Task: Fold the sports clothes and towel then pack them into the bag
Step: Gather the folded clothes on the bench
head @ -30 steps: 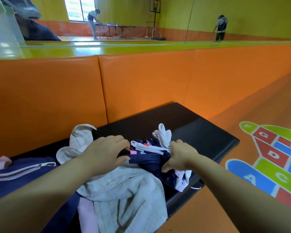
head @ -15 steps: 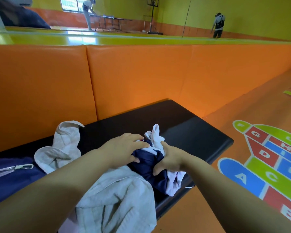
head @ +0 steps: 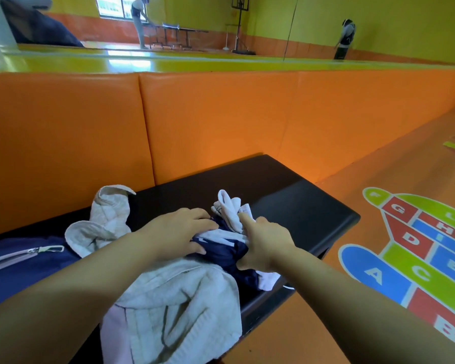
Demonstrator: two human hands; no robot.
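Note:
A crumpled navy and white sports garment (head: 226, 248) lies on the black bench (head: 294, 206). My left hand (head: 179, 232) rests on its left side, fingers spread over the cloth. My right hand (head: 265, 243) grips the garment's right side, thumb up beside its white part (head: 229, 208). A whitish towel (head: 176, 306) lies bunched in front of the garment and under my left forearm, with one end (head: 108, 219) sticking up behind. The navy bag (head: 24, 261) with a silver zip pull sits at the left.
An orange padded wall (head: 221, 122) backs the bench. To the right is orange floor with a coloured letter hopscotch (head: 418, 245). The bench's right end has bare surface. Two people stand far off in the hall behind.
Both hands have closed in on the navy garment and bunched it tighter. The view has shifted slightly, so the bag shows more at the left.

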